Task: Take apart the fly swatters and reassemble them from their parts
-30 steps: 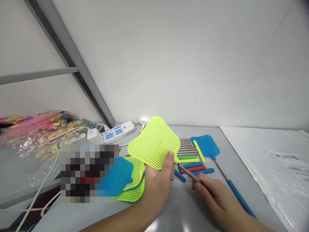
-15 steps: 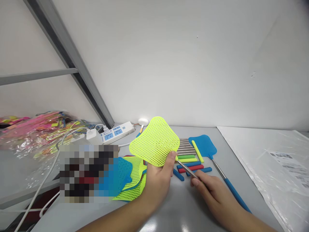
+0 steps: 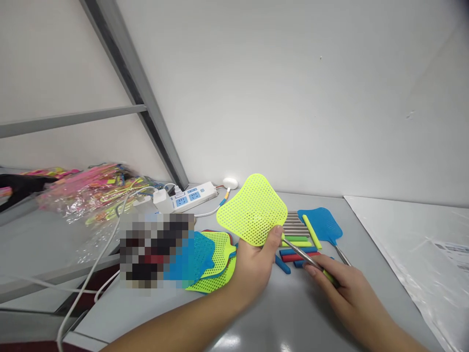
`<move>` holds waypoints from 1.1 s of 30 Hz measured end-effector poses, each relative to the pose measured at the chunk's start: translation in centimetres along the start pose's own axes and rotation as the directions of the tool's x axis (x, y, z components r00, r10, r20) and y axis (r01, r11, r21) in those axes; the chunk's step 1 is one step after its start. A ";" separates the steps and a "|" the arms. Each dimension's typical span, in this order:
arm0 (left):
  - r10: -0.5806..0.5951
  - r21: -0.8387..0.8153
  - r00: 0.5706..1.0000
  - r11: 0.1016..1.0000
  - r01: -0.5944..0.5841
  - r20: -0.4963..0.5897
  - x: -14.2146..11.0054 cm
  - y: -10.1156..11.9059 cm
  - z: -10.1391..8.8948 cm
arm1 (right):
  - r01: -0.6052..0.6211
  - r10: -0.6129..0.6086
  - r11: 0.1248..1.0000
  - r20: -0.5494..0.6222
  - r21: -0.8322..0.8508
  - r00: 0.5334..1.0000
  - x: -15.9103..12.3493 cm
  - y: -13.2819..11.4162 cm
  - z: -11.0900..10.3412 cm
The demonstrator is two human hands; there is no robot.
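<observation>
My left hand pinches the base of a yellow-green fly swatter head, its thumb lying on the perforated face. From that head a metal rod slants down to my right hand, whose fingers are closed round the handle end. A bit of yellow-green grip shows there; the rest is covered. Just behind lie loose foam-like sleeves, among them a red sleeve and a blue sleeve, and several metal rods. A blue fly swatter rests beyond my right hand, which hides its handle.
Left of my left hand lies a pile of swatter heads, beside a blurred-out patch. Behind are a white power strip and cables. Bagged colourful items sit at far left near a metal frame. A white plastic package lies right.
The view has turned left, so everything sits further right. Yellow-green grip now shows at my right hand, and that hand covers the blue swatter's handle. Both hands keep hold of the yellow-green swatter.
</observation>
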State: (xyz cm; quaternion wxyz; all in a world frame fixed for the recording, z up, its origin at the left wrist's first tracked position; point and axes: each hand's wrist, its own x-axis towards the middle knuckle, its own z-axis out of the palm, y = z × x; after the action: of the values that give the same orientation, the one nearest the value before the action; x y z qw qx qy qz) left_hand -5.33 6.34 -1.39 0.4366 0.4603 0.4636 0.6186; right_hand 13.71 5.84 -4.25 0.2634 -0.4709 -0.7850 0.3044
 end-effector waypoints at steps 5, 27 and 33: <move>-0.004 0.000 1.000 1.000 0.004 0.026 -0.1 0.1 0.0 | -0.014 0.014 1.000 -0.017 0.009 1.000 0.1 0.1 -0.2; -0.036 -0.061 0.993 0.997 0.043 0.116 -0.4 0.0 0.1 | 0.041 -0.042 0.999 -0.035 -0.019 0.999 0.0 0.4 -0.7; -0.053 -0.016 0.983 0.998 0.057 0.175 -0.6 -0.7 0.1 | 0.005 -0.005 1.000 0.027 -0.003 1.000 0.2 0.7 -0.6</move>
State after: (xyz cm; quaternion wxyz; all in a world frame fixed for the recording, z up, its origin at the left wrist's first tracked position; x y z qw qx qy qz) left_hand -5.05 5.92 -2.17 0.4972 0.4951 0.4294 0.5686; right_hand 14.46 6.38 -4.32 0.2528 -0.4651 -0.7901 0.3090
